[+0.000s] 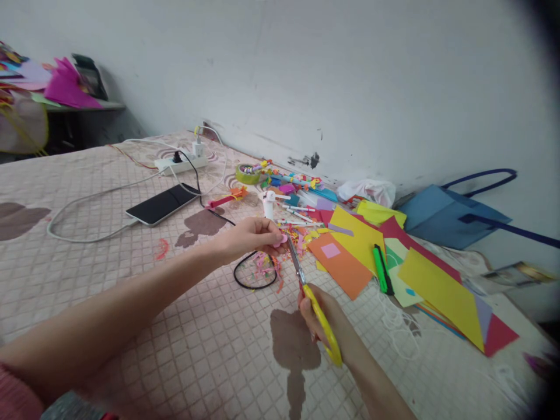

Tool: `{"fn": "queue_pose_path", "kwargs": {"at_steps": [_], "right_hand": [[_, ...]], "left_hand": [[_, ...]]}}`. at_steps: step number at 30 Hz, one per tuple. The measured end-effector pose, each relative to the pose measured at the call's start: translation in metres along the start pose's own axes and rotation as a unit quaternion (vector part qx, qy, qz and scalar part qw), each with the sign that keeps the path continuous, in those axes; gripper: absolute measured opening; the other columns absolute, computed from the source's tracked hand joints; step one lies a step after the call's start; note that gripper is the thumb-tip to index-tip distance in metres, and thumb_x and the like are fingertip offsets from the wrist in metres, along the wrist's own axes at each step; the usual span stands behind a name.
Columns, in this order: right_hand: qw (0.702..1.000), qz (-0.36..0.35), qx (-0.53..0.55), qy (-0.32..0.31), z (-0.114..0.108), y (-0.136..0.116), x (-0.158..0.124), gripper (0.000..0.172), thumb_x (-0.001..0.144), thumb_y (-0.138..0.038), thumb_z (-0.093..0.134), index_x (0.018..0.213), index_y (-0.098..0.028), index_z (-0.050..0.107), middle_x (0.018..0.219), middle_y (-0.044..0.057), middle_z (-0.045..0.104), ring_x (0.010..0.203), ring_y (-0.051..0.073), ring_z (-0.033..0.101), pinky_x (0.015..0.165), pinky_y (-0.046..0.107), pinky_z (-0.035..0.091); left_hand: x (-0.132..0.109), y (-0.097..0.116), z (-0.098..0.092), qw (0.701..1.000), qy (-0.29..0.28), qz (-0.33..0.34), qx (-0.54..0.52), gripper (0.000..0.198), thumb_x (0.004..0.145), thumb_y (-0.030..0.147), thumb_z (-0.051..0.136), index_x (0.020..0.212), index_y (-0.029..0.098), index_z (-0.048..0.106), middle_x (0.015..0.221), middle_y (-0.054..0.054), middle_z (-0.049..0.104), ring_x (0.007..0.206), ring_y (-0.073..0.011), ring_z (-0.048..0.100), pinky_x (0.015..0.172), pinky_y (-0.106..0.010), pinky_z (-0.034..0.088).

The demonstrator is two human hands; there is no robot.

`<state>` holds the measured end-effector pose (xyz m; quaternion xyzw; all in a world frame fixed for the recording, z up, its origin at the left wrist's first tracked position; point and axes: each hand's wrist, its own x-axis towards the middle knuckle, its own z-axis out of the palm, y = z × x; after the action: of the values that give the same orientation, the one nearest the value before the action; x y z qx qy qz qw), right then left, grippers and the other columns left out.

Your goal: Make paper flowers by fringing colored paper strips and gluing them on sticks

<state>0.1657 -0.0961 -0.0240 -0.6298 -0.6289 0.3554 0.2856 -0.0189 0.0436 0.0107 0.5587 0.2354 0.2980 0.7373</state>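
Note:
Between its thumb and fingertips, my left hand [249, 236] pinches a small pink piece of paper [283, 238]. My right hand [322, 315] is wrapped round the yellow handles of a pair of scissors [321, 318], whose metal blades point up and away to the pink piece. The blade tips are at the edge of the paper; whether they are cutting it I cannot tell. Beneath my left hand lie small coloured paper scraps [262, 265] inside a loop of black cable [236, 277]. A white glue gun [269, 204] stands just beyond my left fingers.
Coloured paper sheets [345, 271], a green cutter knife [382, 268] and white string [396, 326] lie to the right. A blue bag [450, 216] leans by the wall. On the left are a phone [164, 204] on a cable and a power strip [181, 164]. Green tape [247, 174] sits behind.

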Motion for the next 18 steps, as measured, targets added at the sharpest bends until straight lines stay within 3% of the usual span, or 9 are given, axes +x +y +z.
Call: {"fn": "queue_pose_path", "kwargs": {"at_steps": [18], "right_hand": [[1.0, 0.016, -0.002, 0.007, -0.0011, -0.0059, -0.0003, 0.048, 0.077, -0.069, 0.039, 0.067, -0.022, 0.038, 0.044, -0.008, 0.033, 0.036, 0.008, 0.033, 0.034, 0.02, 0.03]], "left_hand": [[-0.001, -0.0008, 0.0069, 0.999, 0.028, 0.001, -0.021, 0.019, 0.07, 0.024, 0.071, 0.071, 0.01, 0.058, 0.073, -0.005, 0.067, 0.067, -0.0097, 0.063, 0.07, -0.024, 0.05]]}}
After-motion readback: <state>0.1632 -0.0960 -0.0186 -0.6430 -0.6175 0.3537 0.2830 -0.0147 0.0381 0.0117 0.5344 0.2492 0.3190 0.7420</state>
